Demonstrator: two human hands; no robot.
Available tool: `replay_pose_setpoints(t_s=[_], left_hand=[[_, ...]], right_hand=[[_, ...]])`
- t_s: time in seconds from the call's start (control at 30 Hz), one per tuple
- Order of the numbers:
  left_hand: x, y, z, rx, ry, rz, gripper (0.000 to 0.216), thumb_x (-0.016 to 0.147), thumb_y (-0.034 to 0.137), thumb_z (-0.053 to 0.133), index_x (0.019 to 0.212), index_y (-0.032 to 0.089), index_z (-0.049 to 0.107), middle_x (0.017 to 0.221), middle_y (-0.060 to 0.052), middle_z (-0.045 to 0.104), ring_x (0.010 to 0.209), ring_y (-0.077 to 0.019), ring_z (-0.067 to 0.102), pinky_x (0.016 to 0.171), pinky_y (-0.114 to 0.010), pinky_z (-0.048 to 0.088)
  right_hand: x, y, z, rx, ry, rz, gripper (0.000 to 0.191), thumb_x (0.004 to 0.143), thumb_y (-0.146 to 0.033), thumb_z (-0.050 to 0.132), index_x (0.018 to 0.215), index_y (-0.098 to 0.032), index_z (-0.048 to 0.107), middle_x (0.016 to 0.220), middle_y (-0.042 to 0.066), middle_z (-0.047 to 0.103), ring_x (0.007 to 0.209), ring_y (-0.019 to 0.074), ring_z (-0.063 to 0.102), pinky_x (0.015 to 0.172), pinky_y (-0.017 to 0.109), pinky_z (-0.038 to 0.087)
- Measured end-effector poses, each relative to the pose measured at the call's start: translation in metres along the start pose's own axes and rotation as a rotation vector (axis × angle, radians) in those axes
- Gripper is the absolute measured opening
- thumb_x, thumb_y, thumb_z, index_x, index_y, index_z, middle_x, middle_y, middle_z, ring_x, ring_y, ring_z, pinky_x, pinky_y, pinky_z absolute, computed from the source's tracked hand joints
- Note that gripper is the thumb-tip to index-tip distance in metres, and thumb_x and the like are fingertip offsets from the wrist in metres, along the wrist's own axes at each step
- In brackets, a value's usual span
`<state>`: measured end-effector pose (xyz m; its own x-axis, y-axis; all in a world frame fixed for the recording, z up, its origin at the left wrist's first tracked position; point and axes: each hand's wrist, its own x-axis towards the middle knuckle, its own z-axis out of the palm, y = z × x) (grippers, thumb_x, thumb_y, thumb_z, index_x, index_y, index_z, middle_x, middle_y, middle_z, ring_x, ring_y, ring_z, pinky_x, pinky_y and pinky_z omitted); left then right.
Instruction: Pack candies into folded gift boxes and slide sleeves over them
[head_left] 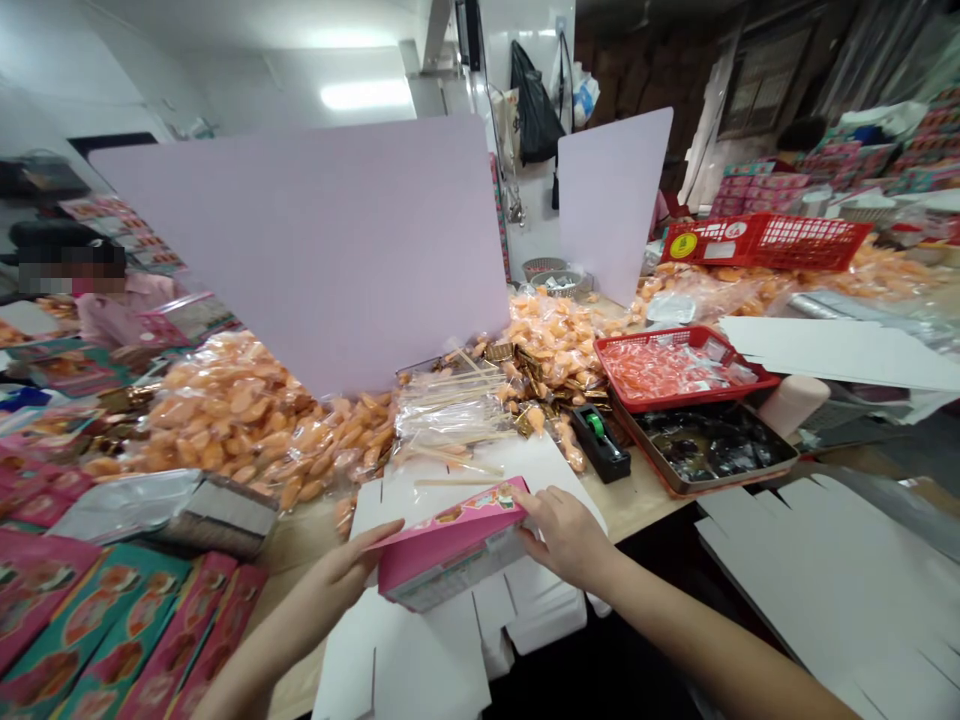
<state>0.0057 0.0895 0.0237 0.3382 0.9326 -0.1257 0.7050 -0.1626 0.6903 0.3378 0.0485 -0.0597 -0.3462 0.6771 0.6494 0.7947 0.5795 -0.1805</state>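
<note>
Since the head view is the only one, take your cues from it: the pink box (457,548) sits in front of you over the white card (409,650), between your hands. Your right hand (562,530) clamps its right end, thumb and fingers opposed; your left hand (358,567) lays its fingers together along the left end, though whether the thumb pinches, you cannot tell. It looks like light, thin card, fairly smooth and easily creased, so hold the end corners gently. Printed pictures decorate its flap; the red crate (814,243) bears a yellow round sticker (683,246), but no writing is legible.
</note>
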Motion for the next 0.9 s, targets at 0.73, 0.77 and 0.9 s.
replay_pose_setpoints(t_s=[0.73, 0.77, 0.9], left_hand=[[-0.003, 0.006, 0.033, -0.149, 0.226, 0.069, 0.083, 0.071, 0.016, 0.042, 0.153, 0.019, 0.030, 0.134, -0.012, 0.064, 0.131, -0.0281, 0.055, 0.110, -0.052, 0.042], [-0.002, 0.005, 0.037, -0.187, 0.260, 0.074, 0.082, 0.072, 0.017, 0.042, 0.153, 0.021, 0.029, 0.136, -0.012, 0.062, 0.132, -0.0283, 0.054, 0.110, -0.052, 0.042], [0.004, -0.008, 0.050, -0.296, 0.411, 0.102, 0.078, 0.077, 0.026, 0.051, 0.152, 0.031, 0.030, 0.126, -0.009, 0.067, 0.127, -0.0303, 0.057, 0.101, -0.050, 0.049]], right_hand=[[-0.002, -0.001, 0.002, 0.004, 0.030, 0.002, 0.047, 0.092, -0.023, 0.052, 0.136, -0.016, 0.039, 0.088, 0.006, 0.062, 0.077, 0.0215, 0.054, 0.067, 0.034, 0.046], [-0.002, -0.001, 0.002, 0.004, 0.036, 0.005, 0.046, 0.092, -0.023, 0.052, 0.136, -0.016, 0.039, 0.088, 0.006, 0.061, 0.077, 0.0215, 0.054, 0.067, 0.034, 0.046], [-0.003, 0.000, 0.002, 0.046, 0.042, -0.007, 0.045, 0.093, -0.023, 0.051, 0.136, -0.018, 0.039, 0.089, 0.006, 0.061, 0.077, 0.0209, 0.054, 0.067, 0.033, 0.046]])
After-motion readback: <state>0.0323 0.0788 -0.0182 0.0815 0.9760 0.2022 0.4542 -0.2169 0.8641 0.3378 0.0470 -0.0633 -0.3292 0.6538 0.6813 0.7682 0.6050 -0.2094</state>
